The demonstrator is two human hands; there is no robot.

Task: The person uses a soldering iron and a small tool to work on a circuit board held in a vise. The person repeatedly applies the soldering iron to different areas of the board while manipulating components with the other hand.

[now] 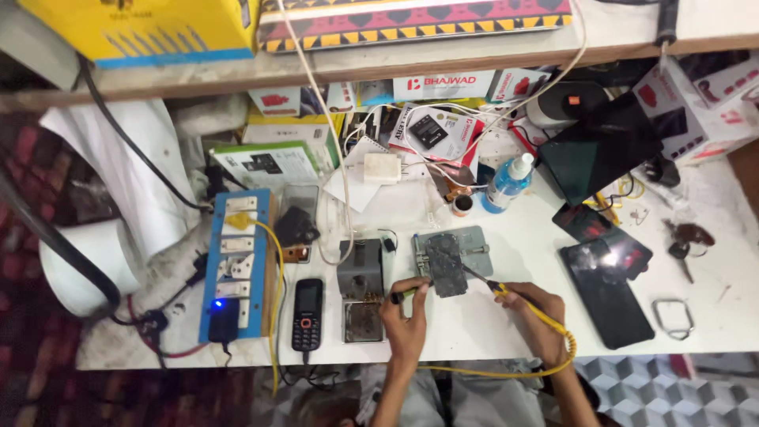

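An opened phone body lies clamped in a grey metal holder near the middle of the white bench. My left hand grips a thin tool with a green handle, its tip at the phone's lower left edge. My right hand holds a soldering iron with a yellow grip and yellow cord; its tip touches the phone's right side.
A grey soldering station and a black keypad phone sit left of my hands. A blue power strip lies further left. Dark phone screens, a metal carabiner, a plastic bottle and boxes crowd the right and back.
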